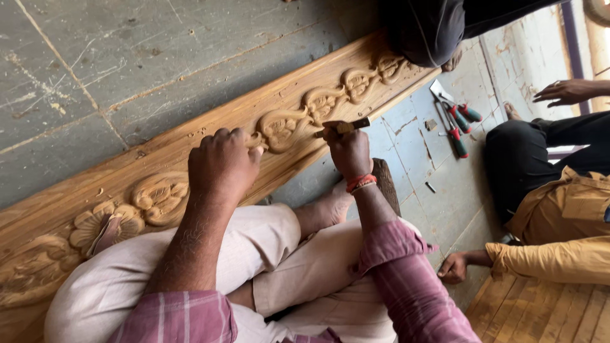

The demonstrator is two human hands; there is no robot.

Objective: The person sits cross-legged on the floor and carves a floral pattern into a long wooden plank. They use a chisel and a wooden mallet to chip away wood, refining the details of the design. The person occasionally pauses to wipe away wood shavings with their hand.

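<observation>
Carving is what is going on here: the person sits on the stone floor (95,57) with knees drawn up against a long wooden plank (190,136), its face worked in raised scrolls and flower shapes. The right hand (348,149) is closed around a small chisel (343,127) with a pale handle, its working end laid against a leaf scroll (283,127) in the relief. The left hand (222,162) is curled knuckles-up on the plank just beside that scroll, pressing down on the wood; whether it grips anything underneath I cannot tell. A red band (361,183) circles the right wrist. To my eye the step in hand is fine cutting around the scroll, and the next stroke would call for a steady brace from the left hand and a shallow, controlled push so the edge follows the curve without biting into the raised parts. Farther along the plank another person's dark-clad form (426,28) leans over its end. On the floor to the right lie a few red-and-green-handled tools (456,121), well apart from the carving, and a co-worker in a mustard shirt (559,235) sits near them, one hand (454,267) resting on the floor.
</observation>
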